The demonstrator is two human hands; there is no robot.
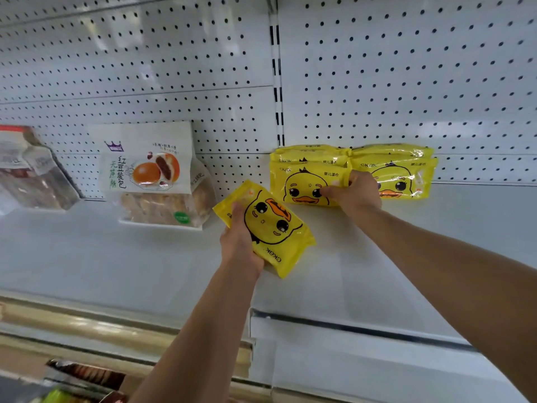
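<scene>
My left hand [239, 239] grips a yellow duck-face pack [271, 228], held tilted just above the white shelf [145, 257], thumb on its front. My right hand [353, 193] reaches to the back of the shelf, its fingers curled on the front of the left stack of yellow duck packs [305, 181] that stands against the pegboard. A second stack of the same packs [404, 175] stands right beside it, to the right of my hand.
A white bag of red-bean buns [154, 175] stands left of the duck packs. Further left sits a clear packet with dark contents [29, 173]. The perforated back panel [406, 82] rises behind. A lower shelf with goods [81, 385] shows at bottom left.
</scene>
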